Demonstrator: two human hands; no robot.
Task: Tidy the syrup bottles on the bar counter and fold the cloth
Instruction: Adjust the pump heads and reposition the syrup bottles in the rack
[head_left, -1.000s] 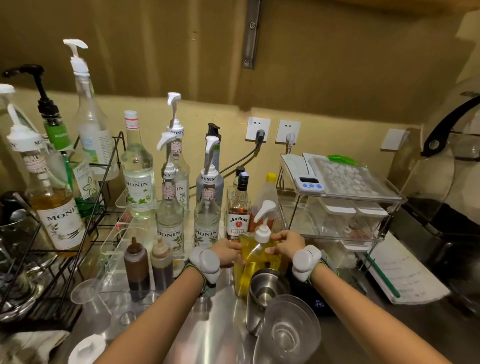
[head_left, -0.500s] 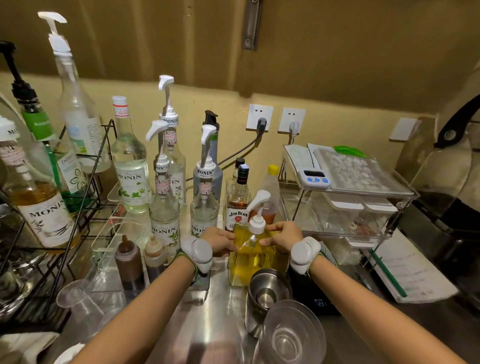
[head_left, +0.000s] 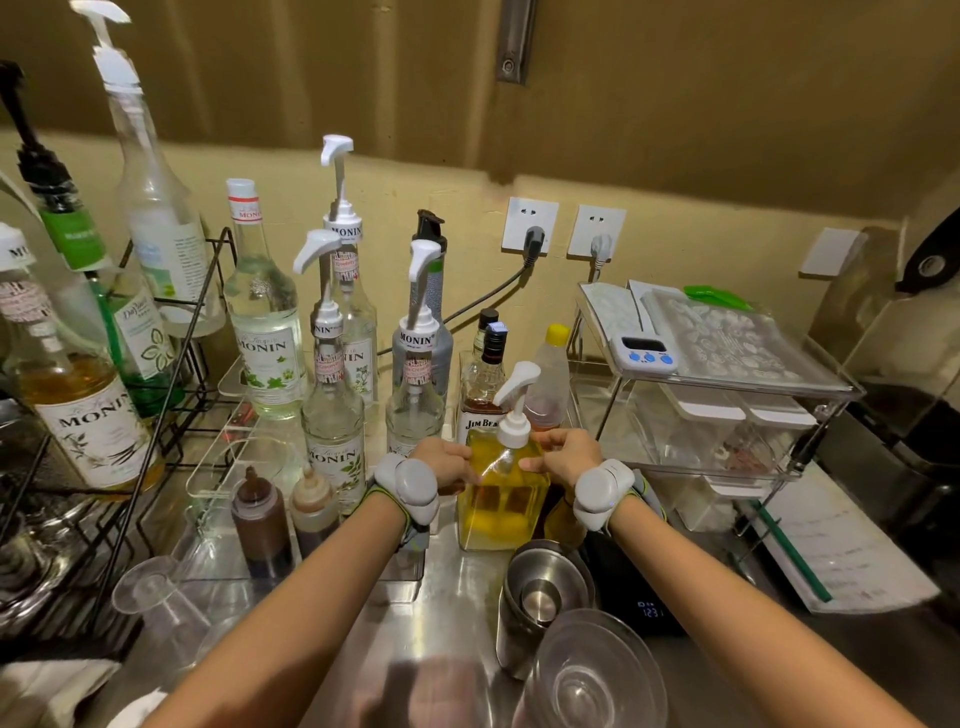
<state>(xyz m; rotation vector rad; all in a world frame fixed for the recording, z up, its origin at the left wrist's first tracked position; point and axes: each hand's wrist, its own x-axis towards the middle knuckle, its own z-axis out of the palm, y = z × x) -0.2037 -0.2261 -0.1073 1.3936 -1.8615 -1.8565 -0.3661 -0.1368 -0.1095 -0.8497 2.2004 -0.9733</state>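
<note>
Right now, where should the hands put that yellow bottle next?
Probably slide it back a little, into line with the other bottles. Both the left hand and right hand grip the square yellow pump bottle, which stands upright in front of the Jim Beam bottle and very close to the steel cups.

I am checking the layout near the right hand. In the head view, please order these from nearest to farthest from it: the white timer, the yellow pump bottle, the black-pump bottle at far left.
1. Yellow pump bottle: held by the right hand.
2. White timer: on the clear rack, up and right.
3. Black-pump bottle: far left, in the wire rack.
</note>
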